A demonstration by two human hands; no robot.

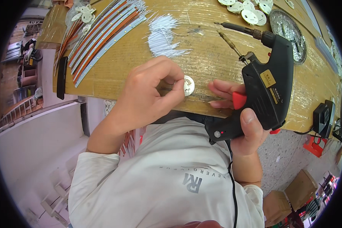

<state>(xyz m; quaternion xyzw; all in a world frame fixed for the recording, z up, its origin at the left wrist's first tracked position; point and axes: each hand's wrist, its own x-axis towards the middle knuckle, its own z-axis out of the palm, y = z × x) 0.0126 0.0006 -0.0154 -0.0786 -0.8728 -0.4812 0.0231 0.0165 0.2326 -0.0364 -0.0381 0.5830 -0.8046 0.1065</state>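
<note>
My left hand (150, 89) is closed, thumb and fingertips pinching the edge of a small white disc (189, 86) with a light square part on its face. The disc is near the table's front edge. My right hand (250, 131) holds a black soldering gun (271, 83) by its grip, the red trigger (239, 100) beside the fingers. Those fingers stretch past the grip toward the disc without touching it. The gun's dark tip (224, 25) and a thin brass-coloured feed tube (228, 39) point to the far left, away from the disc.
Several thin white wires (163, 36) lie in a pile mid-table. To their left are LED strips (104, 38) and a black bar (62, 78). More white discs (250, 15) and a round metal dish (288, 34) sit at the far right. A black stand (322, 117) is at the right edge.
</note>
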